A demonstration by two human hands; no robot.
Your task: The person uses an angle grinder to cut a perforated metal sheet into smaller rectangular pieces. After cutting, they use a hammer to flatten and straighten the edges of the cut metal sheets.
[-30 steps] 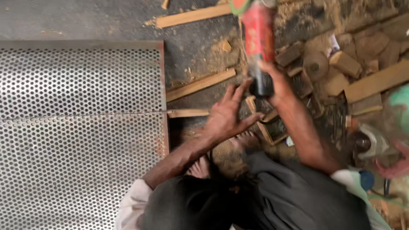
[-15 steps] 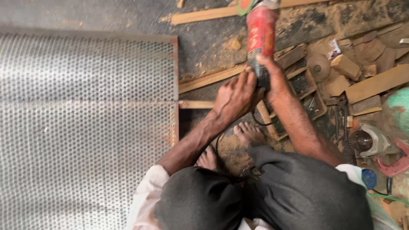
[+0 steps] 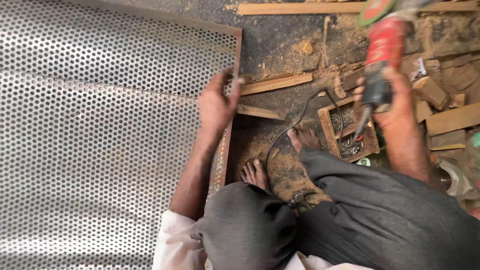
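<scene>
My left hand grips the right edge of a large perforated metal sheet set in a rusty frame, near its top right corner. My right hand is closed around the dark rear handle of a red angle grinder. The grinder points away from me, its green disc at the top of the view above the sawdust-covered floor. A black cable runs from the grinder back toward my bare feet. The two hands are far apart.
Wooden strips lie just right of the sheet, and a long strip lies at the top. Under the grinder sits a small wooden box of metal bits. Wood offcuts crowd the right side. Pliers lie by my knee.
My left hand has left the grinder and moved left to take the sheet's frame edge. The grinder, now in my right hand alone, has shifted to the right.
</scene>
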